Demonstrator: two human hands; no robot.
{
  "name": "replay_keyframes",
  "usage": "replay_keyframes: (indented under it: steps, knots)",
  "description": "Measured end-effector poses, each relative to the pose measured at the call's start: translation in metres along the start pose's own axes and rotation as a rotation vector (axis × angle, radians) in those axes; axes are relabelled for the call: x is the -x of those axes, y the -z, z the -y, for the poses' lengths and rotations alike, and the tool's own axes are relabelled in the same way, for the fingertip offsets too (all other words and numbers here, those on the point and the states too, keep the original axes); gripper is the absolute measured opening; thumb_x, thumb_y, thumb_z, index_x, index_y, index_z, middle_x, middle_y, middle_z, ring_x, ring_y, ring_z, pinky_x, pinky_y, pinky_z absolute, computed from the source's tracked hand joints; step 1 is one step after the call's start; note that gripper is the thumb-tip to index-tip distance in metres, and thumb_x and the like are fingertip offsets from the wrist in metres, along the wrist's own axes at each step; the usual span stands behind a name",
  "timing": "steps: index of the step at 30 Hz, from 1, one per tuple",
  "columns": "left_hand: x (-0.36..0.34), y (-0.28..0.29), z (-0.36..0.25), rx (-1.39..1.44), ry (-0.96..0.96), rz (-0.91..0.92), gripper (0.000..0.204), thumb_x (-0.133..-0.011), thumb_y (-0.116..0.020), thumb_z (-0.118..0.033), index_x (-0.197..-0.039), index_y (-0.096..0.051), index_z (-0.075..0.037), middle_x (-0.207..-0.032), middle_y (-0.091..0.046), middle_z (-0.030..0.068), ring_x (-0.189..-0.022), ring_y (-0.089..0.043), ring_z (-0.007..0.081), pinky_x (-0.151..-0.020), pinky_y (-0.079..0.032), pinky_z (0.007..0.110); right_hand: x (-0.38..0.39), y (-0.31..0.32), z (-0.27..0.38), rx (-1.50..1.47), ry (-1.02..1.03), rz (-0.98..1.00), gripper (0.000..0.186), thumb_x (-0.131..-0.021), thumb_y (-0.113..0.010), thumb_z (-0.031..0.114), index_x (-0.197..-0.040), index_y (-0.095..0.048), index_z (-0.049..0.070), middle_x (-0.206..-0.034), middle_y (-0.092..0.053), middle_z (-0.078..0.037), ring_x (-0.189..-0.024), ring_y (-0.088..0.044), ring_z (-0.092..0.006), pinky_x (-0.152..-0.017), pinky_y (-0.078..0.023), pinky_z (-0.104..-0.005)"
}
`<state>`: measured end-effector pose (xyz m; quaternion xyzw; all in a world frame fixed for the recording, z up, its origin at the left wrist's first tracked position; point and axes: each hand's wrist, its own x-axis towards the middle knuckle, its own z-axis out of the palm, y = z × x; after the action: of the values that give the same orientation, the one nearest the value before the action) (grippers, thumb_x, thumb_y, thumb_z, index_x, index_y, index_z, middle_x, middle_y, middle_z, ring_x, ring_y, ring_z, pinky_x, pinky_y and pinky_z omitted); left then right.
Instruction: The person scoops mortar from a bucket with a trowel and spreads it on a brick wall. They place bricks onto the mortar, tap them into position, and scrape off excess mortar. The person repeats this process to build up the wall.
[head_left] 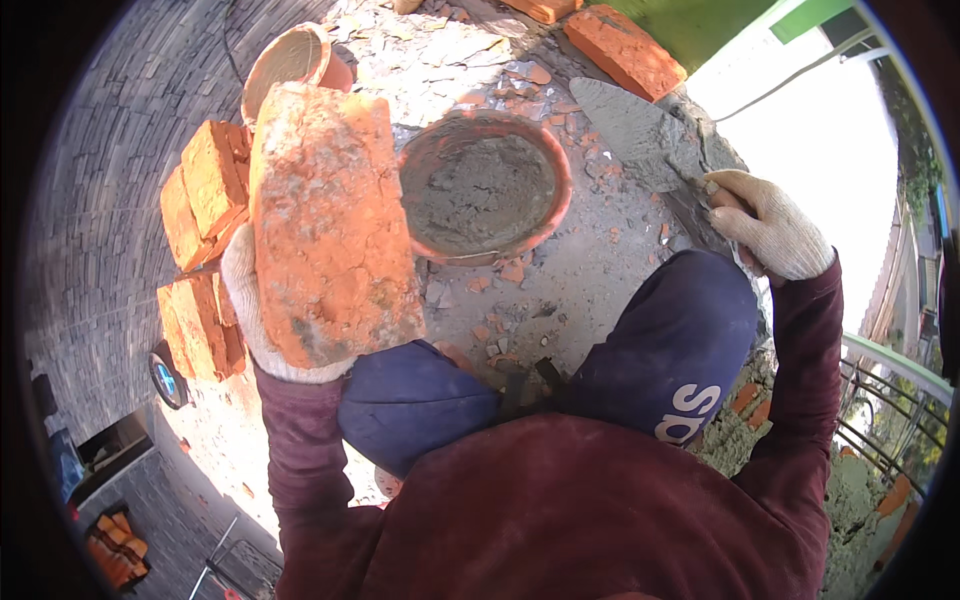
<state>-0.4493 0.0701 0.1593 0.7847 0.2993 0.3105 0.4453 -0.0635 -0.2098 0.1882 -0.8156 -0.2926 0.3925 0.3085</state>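
Note:
My left hand (252, 320), in a whitish knit glove, grips a large orange brick (335, 225) by its left and lower edge. The brick is held up in front of my left knee, its broad face showing dusty grey patches. On the right, my gloved right hand (778, 225) is closed round the handle of a trowel (630, 130). The trowel's wide blade is coated with grey mortar and points toward the far left. Between my hands stands a round reddish tub (562, 190) with wet grey mortar (485, 190) inside. The glove mostly hides the trowel's handle.
Several bricks (205, 195) are stacked at the left, beside a tilted bucket (285, 65). Another brick (625, 50) lies at the far right near a green wall. Brick chips litter the floor. A metal railing (890, 400) runs at the right edge.

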Motion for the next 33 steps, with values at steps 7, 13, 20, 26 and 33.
replay_keyframes:
  steps: [7, 13, 20, 26, 33]
  knots:
    - [-0.014, -0.035, -0.008, 1.238, 0.225, 0.157, 0.07, -0.099, -0.064, -0.025, -0.158, -0.029, -0.012, -0.155, -0.045, 0.0155, -0.14, -0.05, 0.0286, -0.113, -0.048, 0.047, -0.127, -0.089, 0.036, 0.455, 0.13, 0.56, 0.037, -0.094, -0.057, 0.025, -0.12, -0.064, -0.001, -0.077, -0.063, -0.009, -0.058, -0.064, -0.0179, -0.048, -0.052, -0.0332]
    - [-0.031, -0.049, -0.037, 0.835, 0.122, 0.399, 0.073, -0.103, -0.04, -0.062, -0.154, -0.044, -0.009, -0.146, -0.056, 0.0151, -0.13, -0.058, 0.0297, -0.107, -0.051, 0.043, -0.085, -0.082, 0.069, 0.752, 0.967, -0.189, 0.081, -0.073, -0.072, 0.024, -0.148, -0.049, 0.004, -0.141, -0.055, -0.028, -0.13, -0.056, -0.0423, -0.103, -0.05, -0.0497]
    - [-0.122, -0.098, -0.034, 0.234, -0.057, 0.713, 0.068, -0.101, -0.046, -0.058, -0.151, -0.049, -0.012, -0.146, -0.057, 0.0158, -0.131, -0.057, 0.0319, -0.109, -0.048, 0.045, -0.034, -0.012, 0.125, 0.884, 1.812, -0.38, 0.095, -0.065, -0.082, 0.018, -0.153, -0.048, 0.023, -0.149, -0.048, -0.016, -0.135, -0.048, -0.035, -0.109, -0.041, -0.0547]
    - [-0.216, -0.19, -0.033, -0.365, -0.453, 0.625, 0.064, -0.098, -0.052, -0.055, -0.149, -0.053, -0.015, -0.146, -0.057, 0.0164, -0.132, -0.056, 0.0338, -0.111, -0.046, 0.046, 0.007, 0.085, 0.078, 0.923, 1.371, -0.441, 0.093, -0.065, -0.085, 0.028, -0.15, -0.05, 0.013, -0.117, -0.058, -0.019, -0.103, -0.06, -0.0382, -0.086, -0.05, -0.0477]
    - [-0.238, -0.234, 0.027, -0.973, -0.818, 0.574, 0.06, -0.096, -0.058, -0.051, -0.146, -0.057, -0.018, -0.146, -0.058, 0.0171, -0.134, -0.054, 0.036, -0.113, -0.042, 0.047, -0.023, 0.083, -0.066, 0.217, 0.444, -0.4, 0.106, -0.058, -0.076, 0.021, -0.158, -0.043, 0.012, -0.138, -0.057, -0.022, -0.126, -0.059, -0.0337, -0.11, -0.047, -0.0391]
